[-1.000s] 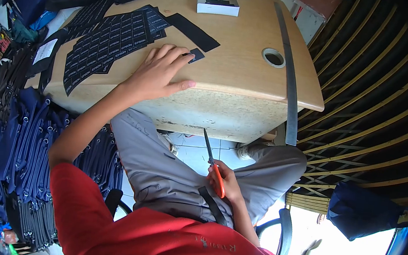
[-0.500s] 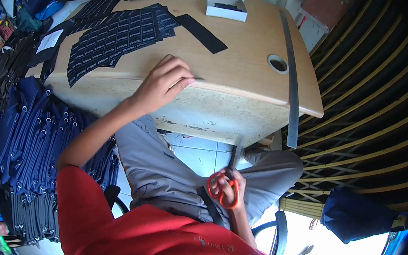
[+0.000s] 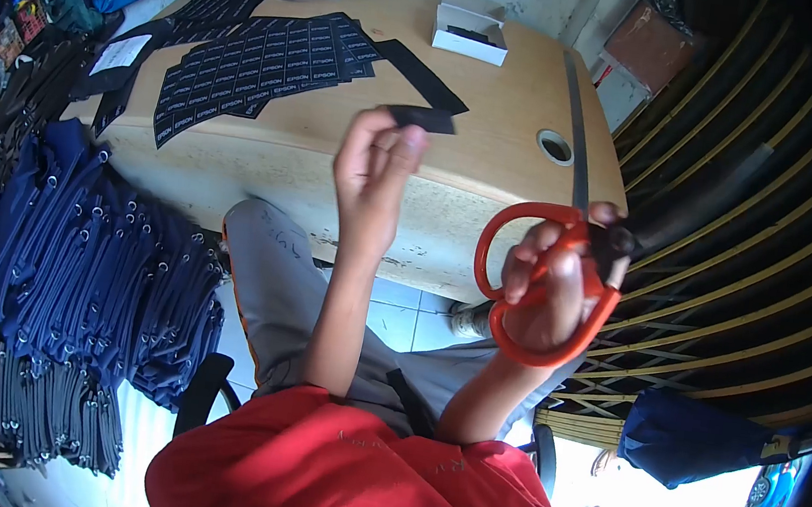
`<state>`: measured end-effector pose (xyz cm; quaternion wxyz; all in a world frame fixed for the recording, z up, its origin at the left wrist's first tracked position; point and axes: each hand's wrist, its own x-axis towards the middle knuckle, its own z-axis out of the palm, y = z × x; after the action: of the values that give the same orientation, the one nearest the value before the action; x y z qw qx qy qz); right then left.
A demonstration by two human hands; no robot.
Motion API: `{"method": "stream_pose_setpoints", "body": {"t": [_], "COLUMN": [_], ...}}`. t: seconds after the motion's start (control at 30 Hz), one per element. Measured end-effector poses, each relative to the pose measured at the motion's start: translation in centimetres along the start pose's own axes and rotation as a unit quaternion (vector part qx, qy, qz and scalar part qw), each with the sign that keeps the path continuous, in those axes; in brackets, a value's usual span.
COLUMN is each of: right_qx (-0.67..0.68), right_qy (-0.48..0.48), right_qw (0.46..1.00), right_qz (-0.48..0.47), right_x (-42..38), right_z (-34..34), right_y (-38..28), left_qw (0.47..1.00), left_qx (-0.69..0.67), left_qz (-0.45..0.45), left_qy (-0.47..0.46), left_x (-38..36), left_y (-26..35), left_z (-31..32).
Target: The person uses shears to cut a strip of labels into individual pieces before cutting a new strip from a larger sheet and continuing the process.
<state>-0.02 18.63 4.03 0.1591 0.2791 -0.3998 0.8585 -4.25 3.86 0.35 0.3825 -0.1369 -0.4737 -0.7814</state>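
Note:
Thumb and fingers of my left hand (image 3: 376, 165) pinch a small black piece (image 3: 426, 120) above the desk's front edge. My right hand (image 3: 553, 280) is wrapped round scissors with orange handles (image 3: 525, 355), raised at the right; their dark blades point up and right, blurred. Printed black sheets (image 3: 267, 63) lie fanned out on the wooden desk (image 3: 504, 99). Behind my left hand is a plain black strip (image 3: 424, 75). An open white box (image 3: 470, 43) with dark pieces inside stands near the back.
A long metal ruler (image 3: 577, 123) lies along the desk's right side, beside a round hole (image 3: 554, 147). Stacks of blue straps with metal rings (image 3: 94, 268) hang at the left. A folding metal gate (image 3: 728, 240) is at the right, with a dark blue cloth (image 3: 685, 441) low on it.
My left hand has turned upright and moved slightly right, showing the black piece more fully. My right hand has lifted the scissors from near my lap up beside the desk's right side.

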Motion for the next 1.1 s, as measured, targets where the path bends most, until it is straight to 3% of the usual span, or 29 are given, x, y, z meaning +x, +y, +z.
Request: {"method": "stream_pose_setpoints", "body": {"t": [0.07, 0.13, 0.23, 0.4, 0.43, 0.7, 0.77, 0.93, 1.0, 1.03, 1.1], "right_qx": [-0.067, -0.082, -0.147, -0.072, -0.069, 0.002, -0.022, -0.162, -0.178, -0.182, -0.164], "right_qy": [0.071, 0.093, 0.099, 0.069, 0.070, 0.095, 0.138, 0.179, 0.176, 0.164, 0.157], "right_qw": [0.994, 0.987, 0.979, 0.985, 0.983, 0.978, 0.980, 0.970, 0.968, 0.970, 0.974], "right_qz": [0.055, 0.106, 0.100, 0.143, 0.154, 0.185, 0.140, 0.024, 0.004, -0.001, 0.022], "right_x": [-0.9, -1.3, -0.9, -1.8, -1.9, -2.1, -2.0, -1.9, -1.9, -1.8, -1.9], "right_z": [0.2, -0.4, -0.8, -1.3, -1.2, -1.2, -0.9, -1.4, -1.6, -1.8, -1.8], "right_y": [0.4, 1.2, 0.8, 0.5, 0.5, 0.3, 0.4, 0.9, 1.3, 1.4, 1.1], "left_qw": [0.998, 0.975, 0.958, 0.931, 0.930, 0.922, 0.937, 0.910, 0.934, 0.950, 0.950], "left_qx": [-0.008, -0.055, -0.081, -0.116, -0.093, -0.087, -0.085, -0.138, 0.026, 0.039, 0.032], "left_qz": [0.013, 0.021, -0.004, -0.067, -0.016, -0.038, -0.104, -0.116, -0.080, -0.094, -0.108], "left_qy": [-0.059, -0.213, -0.274, -0.339, -0.355, -0.376, -0.324, -0.374, -0.347, -0.296, -0.292], "left_x": [-0.2, -0.1, -0.4, -1.4, -1.3, -1.5, -1.7, -1.8, -2.1, -2.6, -2.8], "left_y": [-0.5, -1.0, -1.9, -1.8, -2.4, -2.4, -1.8, -2.2, -1.1, -0.8, -0.9], "left_z": [0.2, -0.3, -0.5, 0.9, 1.1, 1.2, 1.7, 1.7, 2.2, 3.2, 2.9]}}
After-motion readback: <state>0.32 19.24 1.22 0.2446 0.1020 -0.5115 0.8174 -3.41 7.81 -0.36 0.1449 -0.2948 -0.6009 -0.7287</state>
